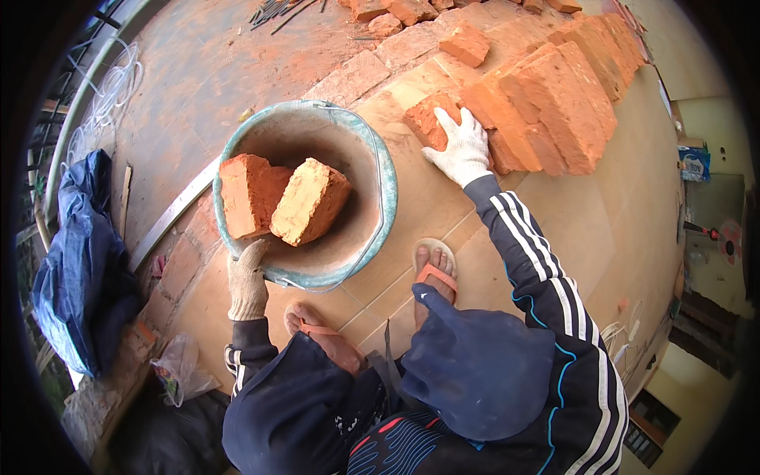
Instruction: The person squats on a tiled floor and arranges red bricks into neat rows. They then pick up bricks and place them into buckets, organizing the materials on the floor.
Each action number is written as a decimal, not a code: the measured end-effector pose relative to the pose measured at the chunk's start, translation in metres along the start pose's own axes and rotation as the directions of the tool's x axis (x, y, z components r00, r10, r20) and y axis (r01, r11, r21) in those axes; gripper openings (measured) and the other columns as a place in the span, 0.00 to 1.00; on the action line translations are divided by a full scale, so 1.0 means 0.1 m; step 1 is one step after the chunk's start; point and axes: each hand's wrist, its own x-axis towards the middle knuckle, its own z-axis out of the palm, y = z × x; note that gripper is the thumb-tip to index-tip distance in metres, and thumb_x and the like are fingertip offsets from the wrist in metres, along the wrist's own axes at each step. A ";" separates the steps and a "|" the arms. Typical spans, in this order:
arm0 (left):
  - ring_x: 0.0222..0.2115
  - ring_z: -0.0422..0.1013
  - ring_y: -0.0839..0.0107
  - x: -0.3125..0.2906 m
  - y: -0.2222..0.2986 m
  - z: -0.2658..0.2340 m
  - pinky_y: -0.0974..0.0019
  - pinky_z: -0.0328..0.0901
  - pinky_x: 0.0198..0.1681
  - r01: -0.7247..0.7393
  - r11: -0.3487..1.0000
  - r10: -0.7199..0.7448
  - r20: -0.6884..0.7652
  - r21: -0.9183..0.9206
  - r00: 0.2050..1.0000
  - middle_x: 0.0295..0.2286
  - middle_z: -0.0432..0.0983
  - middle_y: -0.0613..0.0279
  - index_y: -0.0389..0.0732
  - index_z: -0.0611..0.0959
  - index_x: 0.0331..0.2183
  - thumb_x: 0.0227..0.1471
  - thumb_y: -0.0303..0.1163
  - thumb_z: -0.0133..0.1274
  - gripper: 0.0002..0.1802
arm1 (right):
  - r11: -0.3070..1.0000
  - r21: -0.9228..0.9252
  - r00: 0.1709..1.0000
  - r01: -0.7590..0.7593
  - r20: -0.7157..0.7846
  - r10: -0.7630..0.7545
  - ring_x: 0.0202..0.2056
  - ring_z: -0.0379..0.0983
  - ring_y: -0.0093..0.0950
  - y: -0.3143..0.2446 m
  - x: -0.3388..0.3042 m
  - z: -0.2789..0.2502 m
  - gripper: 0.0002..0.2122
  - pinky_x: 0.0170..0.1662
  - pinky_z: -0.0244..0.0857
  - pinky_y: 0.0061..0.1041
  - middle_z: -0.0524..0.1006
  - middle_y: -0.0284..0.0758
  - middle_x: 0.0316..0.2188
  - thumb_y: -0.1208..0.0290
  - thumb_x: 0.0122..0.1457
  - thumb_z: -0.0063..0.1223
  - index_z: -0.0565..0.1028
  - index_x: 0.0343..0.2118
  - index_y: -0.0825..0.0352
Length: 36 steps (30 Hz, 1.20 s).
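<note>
A round green-rimmed bucket (385,182) stands on the floor before me, tilted slightly in view. Inside lie rough orange brick pieces (255,194), with a paler brick piece (311,201) on the right. My left hand (248,281), in a cream knitted glove, is closed on the bucket's near left rim; its fingertips are partly hidden. At the right, my gloved right hand (461,149) rests with fingers spread on a broken brick (430,120). That brick touches a row of larger orange bricks (554,111) standing side by side.
Another brick chunk (465,44) lies beyond the row, with more rubble at the far edge. A blue tarp (83,261) and a plastic bag (184,368) are at the left. A metal bar (174,212) runs behind the bucket. My sandalled feet (435,269) stand close to it.
</note>
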 end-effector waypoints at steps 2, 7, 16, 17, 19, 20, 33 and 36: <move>0.36 0.74 0.70 -0.05 0.07 0.07 0.67 0.67 0.39 0.055 0.997 -0.056 -0.021 -0.050 0.998 0.38 0.80 0.61 0.33 0.82 0.44 0.57 0.34 0.55 0.17 | 0.994 -0.106 0.998 0.026 -0.047 -0.031 0.61 0.58 0.46 -0.12 0.04 0.03 0.38 0.64 0.52 0.46 0.62 0.48 0.58 0.54 0.46 0.69 0.66 0.62 0.52; 0.34 0.74 0.73 -0.03 0.11 0.07 0.67 0.67 0.37 0.043 0.995 -0.040 -0.036 0.092 0.999 0.35 0.80 0.61 0.33 0.83 0.42 0.57 0.34 0.56 0.16 | 0.974 -0.087 0.963 0.210 -0.156 -0.221 0.61 0.58 0.46 0.05 -0.24 0.18 0.35 0.66 0.48 0.49 0.63 0.47 0.57 0.56 0.49 0.67 0.65 0.61 0.54; 0.38 0.75 0.69 -0.03 0.01 0.00 0.65 0.68 0.40 0.021 1.000 -0.021 -0.002 0.010 1.000 0.38 0.80 0.58 0.34 0.83 0.42 0.58 0.35 0.54 0.16 | 0.921 -0.101 0.918 0.376 -0.096 -0.385 0.63 0.59 0.43 -0.09 0.65 0.09 0.29 0.68 0.46 0.47 0.68 0.41 0.60 0.51 0.57 0.60 0.69 0.60 0.55; 0.39 0.75 0.69 0.00 -0.02 -0.03 0.65 0.68 0.40 -0.027 0.997 0.026 0.012 0.075 1.000 0.38 0.80 0.58 0.33 0.83 0.42 0.59 0.35 0.54 0.16 | 0.899 -0.050 0.893 0.436 -0.101 -0.439 0.61 0.62 0.41 -0.08 0.76 0.12 0.25 0.68 0.46 0.45 0.72 0.39 0.55 0.52 0.57 0.58 0.73 0.56 0.55; 0.31 0.74 0.75 0.01 -0.09 -0.06 0.70 0.67 0.34 -0.015 0.996 0.016 -0.003 0.086 1.000 0.35 0.79 0.63 0.34 0.81 0.45 0.55 0.36 0.57 0.19 | 0.910 0.056 0.909 0.411 0.041 -0.414 0.58 0.64 0.40 0.00 0.79 0.14 0.22 0.68 0.47 0.44 0.73 0.39 0.51 0.53 0.56 0.59 0.74 0.52 0.56; 0.31 0.74 0.75 -0.01 -0.03 -0.01 0.71 0.66 0.33 0.005 0.998 -0.004 -0.015 0.060 1.000 0.35 0.79 0.63 0.34 0.81 0.45 0.55 0.36 0.57 0.19 | 0.909 0.112 0.904 0.402 0.109 -0.414 0.57 0.65 0.40 0.00 0.83 0.15 0.21 0.68 0.47 0.43 0.74 0.38 0.49 0.54 0.56 0.60 0.75 0.50 0.57; 0.29 0.71 0.74 -0.01 0.01 0.09 0.68 0.65 0.34 -0.026 0.998 0.028 -0.042 0.066 0.999 0.31 0.78 0.64 0.35 0.83 0.39 0.55 0.35 0.57 0.14 | 0.822 0.472 0.948 0.317 -0.164 -0.272 0.53 0.72 0.41 -0.20 0.56 -0.38 0.19 0.57 0.66 0.37 0.76 0.42 0.50 0.58 0.59 0.62 0.76 0.49 0.62; 0.28 0.70 0.74 -0.05 0.03 0.07 0.67 0.65 0.32 -0.027 0.996 0.031 -0.049 0.082 0.998 0.28 0.78 0.64 0.36 0.84 0.38 0.55 0.37 0.57 0.14 | 0.622 0.672 0.885 0.402 -0.111 -0.452 0.51 0.75 0.34 -1.14 0.53 -1.27 0.20 0.55 0.68 0.32 0.78 0.41 0.48 0.62 0.59 0.62 0.76 0.50 0.67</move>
